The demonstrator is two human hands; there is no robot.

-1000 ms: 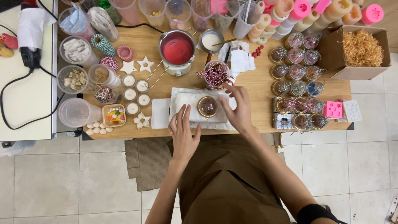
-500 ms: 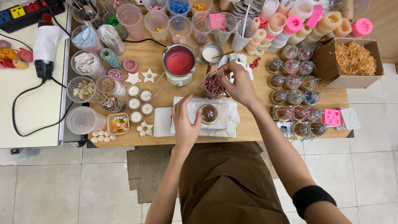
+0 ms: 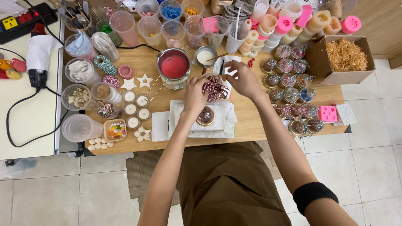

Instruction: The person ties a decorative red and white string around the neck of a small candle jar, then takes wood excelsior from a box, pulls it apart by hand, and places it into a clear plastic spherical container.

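**Reaching into the cup of curled ribbon**

Sitting just far of the small round tin point(image 3: 206, 116), the cup of curled ribbon point(image 3: 215, 88) lies between both hands. The left hand point(image 3: 195, 94) touches its left side, fingers curled narrow; the right hand point(image 3: 243, 79) pinches above its far-right rim, holding what I cannot tell. Both forearms stretch far across the wooden table point(image 3: 251, 125).
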